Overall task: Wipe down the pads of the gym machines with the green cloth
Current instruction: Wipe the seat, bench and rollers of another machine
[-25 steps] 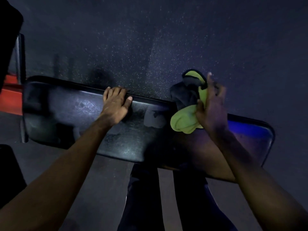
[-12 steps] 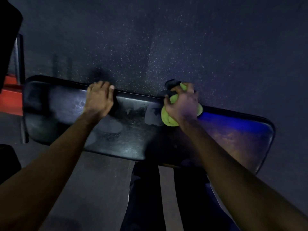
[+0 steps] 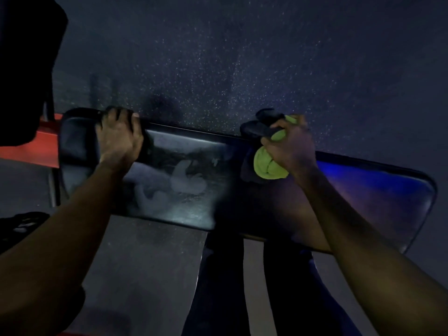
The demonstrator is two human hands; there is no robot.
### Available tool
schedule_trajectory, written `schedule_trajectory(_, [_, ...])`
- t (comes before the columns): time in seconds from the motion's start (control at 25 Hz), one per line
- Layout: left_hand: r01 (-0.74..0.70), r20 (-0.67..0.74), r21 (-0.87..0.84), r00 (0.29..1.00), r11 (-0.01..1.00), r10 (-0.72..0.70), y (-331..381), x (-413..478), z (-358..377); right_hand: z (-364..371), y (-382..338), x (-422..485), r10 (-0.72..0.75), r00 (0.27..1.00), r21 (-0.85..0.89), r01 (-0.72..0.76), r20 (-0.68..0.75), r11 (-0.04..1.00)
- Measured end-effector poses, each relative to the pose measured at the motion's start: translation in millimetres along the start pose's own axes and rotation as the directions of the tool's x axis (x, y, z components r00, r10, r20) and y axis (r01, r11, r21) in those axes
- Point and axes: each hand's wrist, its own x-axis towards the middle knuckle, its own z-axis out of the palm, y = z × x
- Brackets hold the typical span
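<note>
A long black bench pad stretches across the head view, tilted down to the right, with pale smears near its middle. My right hand grips a bunched green cloth against the pad's far edge, right of centre. A dark part of the cloth sticks out past my fingers. My left hand holds the pad's far edge near its left end, fingers curled over the rim.
Dark speckled rubber floor lies beyond the pad. A red frame part shows at the left behind the pad. A dark bulky shape fills the upper left corner. My legs stand below the pad.
My left hand has slid left along the pad's far edge toward its end. My right hand came down, bunched the cloth and now holds it at the far edge.
</note>
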Motion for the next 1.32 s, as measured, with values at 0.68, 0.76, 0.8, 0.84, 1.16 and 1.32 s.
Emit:
schedule_trajectory(0.68, [0.037,0.048,-0.192,0.998,0.981,-0.028,-76,1,2,58,-84,3,-0.103,0.992,0.004,0.103,0.068,0.995])
schedule_trajectory(0.76, [0.058,0.094,-0.222,0.995,0.973,-0.038,-76,7,0,74,-114,8,-0.15,0.986,0.005,0.15,0.074,0.989])
schedule_trajectory(0.8, [0.063,0.115,-0.235,0.993,0.97,-0.037,-76,8,-1,84,-132,8,-0.18,0.98,0.016,0.18,0.085,0.984])
schedule_trajectory(0.84, [0.068,0.131,-0.246,0.991,0.967,-0.036,-78,8,-1,96,-152,7,-0.217,0.971,0.031,0.215,0.096,0.976])
schedule_trajectory(1.16, [0.081,0.167,-0.339,0.986,0.937,-0.025,-89,11,-7,104,-183,26,-0.298,0.93,0.06,0.292,0.217,0.955])
schedule_trajectory(1.32, [0.159,0.099,-0.441,0.987,0.883,-0.128,-101,10,-23,115,-191,22,-0.242,0.957,0.048,0.238,0.161,0.97])
